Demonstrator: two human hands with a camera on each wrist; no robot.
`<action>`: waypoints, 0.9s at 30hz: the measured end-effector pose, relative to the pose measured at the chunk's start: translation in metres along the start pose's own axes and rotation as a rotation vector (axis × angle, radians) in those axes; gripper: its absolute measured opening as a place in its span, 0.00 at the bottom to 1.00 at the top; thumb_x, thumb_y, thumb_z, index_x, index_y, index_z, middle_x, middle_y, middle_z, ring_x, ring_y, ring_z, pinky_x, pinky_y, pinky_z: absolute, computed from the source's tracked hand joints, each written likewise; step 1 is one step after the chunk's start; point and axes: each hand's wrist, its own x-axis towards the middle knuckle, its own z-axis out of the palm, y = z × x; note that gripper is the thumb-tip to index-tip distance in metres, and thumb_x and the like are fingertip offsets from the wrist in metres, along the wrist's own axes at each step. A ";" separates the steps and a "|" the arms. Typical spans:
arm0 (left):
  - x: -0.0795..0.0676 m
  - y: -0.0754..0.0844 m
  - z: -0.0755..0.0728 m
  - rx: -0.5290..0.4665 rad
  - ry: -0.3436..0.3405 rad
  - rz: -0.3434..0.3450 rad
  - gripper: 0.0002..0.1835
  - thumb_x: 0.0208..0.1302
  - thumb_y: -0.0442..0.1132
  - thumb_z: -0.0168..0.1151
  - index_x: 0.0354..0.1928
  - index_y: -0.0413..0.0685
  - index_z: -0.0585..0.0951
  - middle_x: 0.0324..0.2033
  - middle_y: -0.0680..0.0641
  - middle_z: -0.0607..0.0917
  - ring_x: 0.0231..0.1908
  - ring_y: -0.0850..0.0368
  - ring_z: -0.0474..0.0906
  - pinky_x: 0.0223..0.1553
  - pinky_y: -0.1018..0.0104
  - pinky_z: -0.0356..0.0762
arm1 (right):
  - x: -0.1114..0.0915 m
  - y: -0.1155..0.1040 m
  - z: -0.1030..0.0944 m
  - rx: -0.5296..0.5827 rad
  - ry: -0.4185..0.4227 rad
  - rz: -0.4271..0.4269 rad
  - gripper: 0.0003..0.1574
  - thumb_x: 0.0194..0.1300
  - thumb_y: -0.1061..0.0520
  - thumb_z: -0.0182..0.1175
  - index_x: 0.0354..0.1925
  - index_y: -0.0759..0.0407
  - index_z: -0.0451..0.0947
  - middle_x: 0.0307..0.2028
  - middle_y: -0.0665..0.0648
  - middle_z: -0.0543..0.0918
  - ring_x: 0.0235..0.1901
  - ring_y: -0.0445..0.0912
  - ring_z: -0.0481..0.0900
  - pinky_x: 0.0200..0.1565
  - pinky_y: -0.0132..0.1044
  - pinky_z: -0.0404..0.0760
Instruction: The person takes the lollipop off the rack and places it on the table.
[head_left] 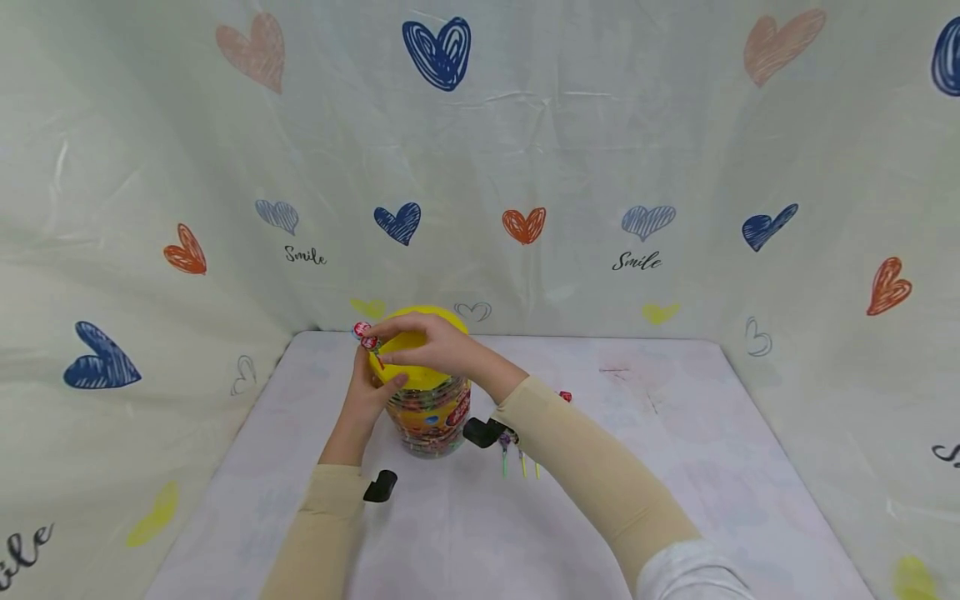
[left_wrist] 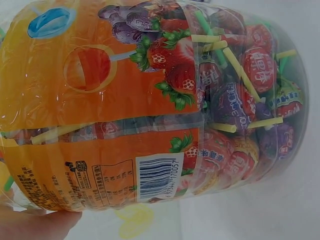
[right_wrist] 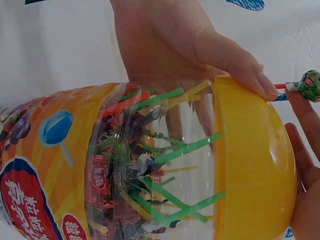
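Observation:
A clear candy jar [head_left: 429, 421] with a yellow lid [head_left: 431, 312] stands upright on the table, full of wrapped lollipops. My left hand [head_left: 365, 398] grips its left side near the top, the thumb lying against the lid. Fingers of that hand [left_wrist: 42, 225] show at the jar's label in the left wrist view. My right hand [head_left: 433, 343] reaches across the lid and pinches two lollipops [head_left: 370, 342] at the lid's left edge. A red and a blue stick show beside the left thumb in the right wrist view, below a green-wrapped lollipop head [right_wrist: 311, 86].
Several loose lollipops [head_left: 522, 462] lie on the white table [head_left: 450, 533] right of the jar, partly hidden by my right forearm. Another red lollipop [head_left: 565, 396] shows past the sleeve. A heart-patterned curtain [head_left: 570, 150] surrounds the table at the back and sides.

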 end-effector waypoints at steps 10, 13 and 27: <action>0.000 0.000 -0.001 -0.042 -0.018 0.008 0.46 0.68 0.37 0.62 0.77 0.53 0.43 0.75 0.44 0.49 0.72 0.43 0.48 0.69 0.42 0.51 | 0.002 0.002 0.001 0.004 0.030 0.003 0.25 0.65 0.56 0.65 0.60 0.52 0.78 0.53 0.45 0.81 0.54 0.37 0.74 0.56 0.31 0.73; 0.000 0.000 0.000 -0.047 -0.019 0.006 0.45 0.67 0.37 0.62 0.76 0.52 0.44 0.74 0.43 0.51 0.72 0.44 0.49 0.69 0.43 0.51 | 0.001 0.003 0.001 -0.010 0.069 0.007 0.24 0.64 0.56 0.66 0.59 0.52 0.78 0.52 0.45 0.81 0.53 0.37 0.73 0.57 0.31 0.71; 0.002 0.000 0.001 -0.028 0.004 -0.007 0.42 0.67 0.32 0.61 0.75 0.55 0.50 0.72 0.43 0.54 0.67 0.43 0.58 0.68 0.44 0.55 | -0.028 -0.001 -0.020 0.116 0.259 -0.061 0.24 0.64 0.63 0.64 0.58 0.61 0.77 0.53 0.53 0.81 0.51 0.44 0.75 0.58 0.38 0.73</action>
